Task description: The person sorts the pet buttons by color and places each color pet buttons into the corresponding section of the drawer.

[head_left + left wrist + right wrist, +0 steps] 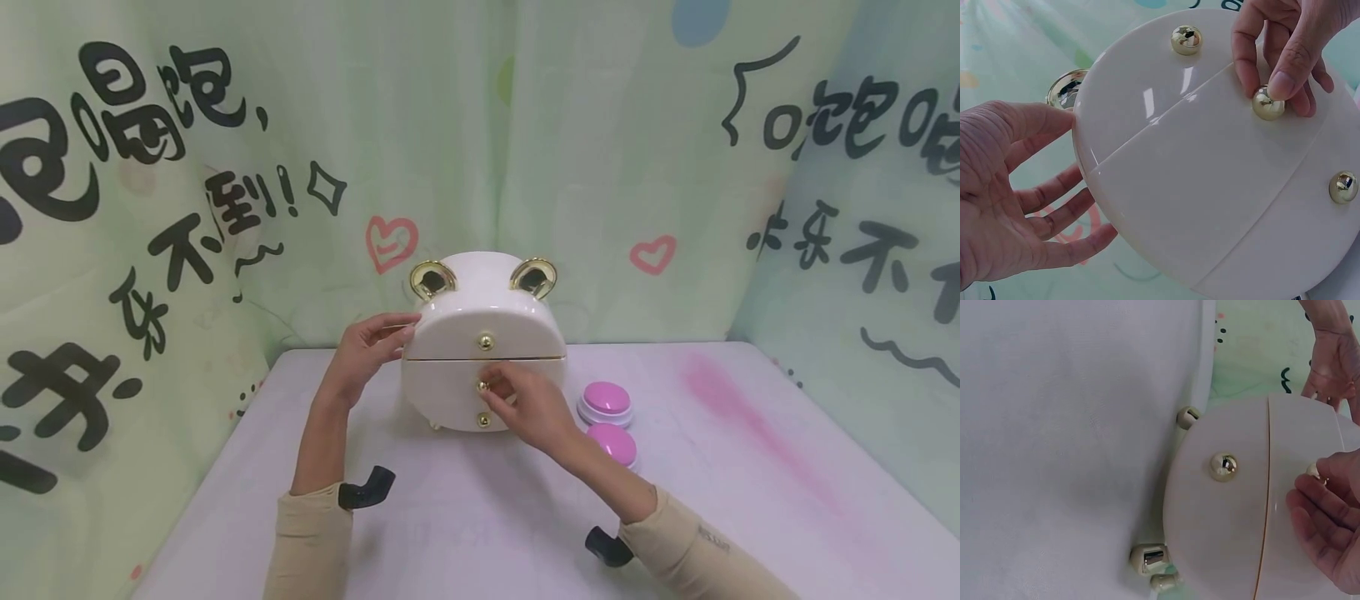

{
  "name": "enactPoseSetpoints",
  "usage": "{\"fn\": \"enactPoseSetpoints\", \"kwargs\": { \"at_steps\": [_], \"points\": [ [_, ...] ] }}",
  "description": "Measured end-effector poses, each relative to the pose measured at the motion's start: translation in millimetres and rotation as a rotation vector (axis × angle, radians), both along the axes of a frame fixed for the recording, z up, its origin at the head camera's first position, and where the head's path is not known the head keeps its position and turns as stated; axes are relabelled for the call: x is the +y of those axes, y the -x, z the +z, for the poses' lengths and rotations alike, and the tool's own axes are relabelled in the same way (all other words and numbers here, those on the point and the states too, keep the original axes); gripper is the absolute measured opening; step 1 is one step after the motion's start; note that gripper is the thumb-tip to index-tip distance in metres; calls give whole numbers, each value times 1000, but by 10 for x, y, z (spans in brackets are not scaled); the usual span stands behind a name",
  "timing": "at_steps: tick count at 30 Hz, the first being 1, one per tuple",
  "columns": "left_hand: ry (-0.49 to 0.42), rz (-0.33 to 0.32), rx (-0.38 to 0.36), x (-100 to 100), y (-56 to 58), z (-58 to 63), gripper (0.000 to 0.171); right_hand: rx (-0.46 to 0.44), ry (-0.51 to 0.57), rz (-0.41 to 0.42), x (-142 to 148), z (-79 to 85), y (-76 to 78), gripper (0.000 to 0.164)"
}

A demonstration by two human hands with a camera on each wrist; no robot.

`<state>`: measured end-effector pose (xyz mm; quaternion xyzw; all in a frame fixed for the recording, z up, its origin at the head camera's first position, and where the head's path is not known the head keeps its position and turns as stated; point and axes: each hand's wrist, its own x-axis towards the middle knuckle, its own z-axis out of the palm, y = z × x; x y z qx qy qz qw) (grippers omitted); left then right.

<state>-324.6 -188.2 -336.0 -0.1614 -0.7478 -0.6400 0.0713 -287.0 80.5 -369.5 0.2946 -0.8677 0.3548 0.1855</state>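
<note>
A glossy white rounded jewelry box (442, 396) with gold ears stands upright on the table, its front split by seams into three sections. Each section carries a gold knob, the upper knob (1186, 40) and lower knob (1343, 187) being untouched. My right hand (534, 408) pinches the middle drawer knob (1269, 107) between thumb and fingers. The middle section looks flush with the front. At the box's left side, my left hand (367, 354) touches the edge with fairly straight, spread fingers (1063, 187). The right wrist view partly cuts off both hands.
Two round containers with pink tops, a rear one (607, 398) and a front one (613, 443), sit right of the box by my right forearm. Small gold feet (1149, 558) support the box. A printed curtain (585, 167) hangs behind the white table (465, 533).
</note>
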Motion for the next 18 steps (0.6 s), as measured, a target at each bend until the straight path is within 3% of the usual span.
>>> {"fn": "enactPoseSetpoints", "kwargs": {
  "at_steps": [18],
  "points": [
    [-7, 0, -12, -4, -8, 0, 38, -13, 23, 25, 30, -19, 63, 22]
  ]
}}
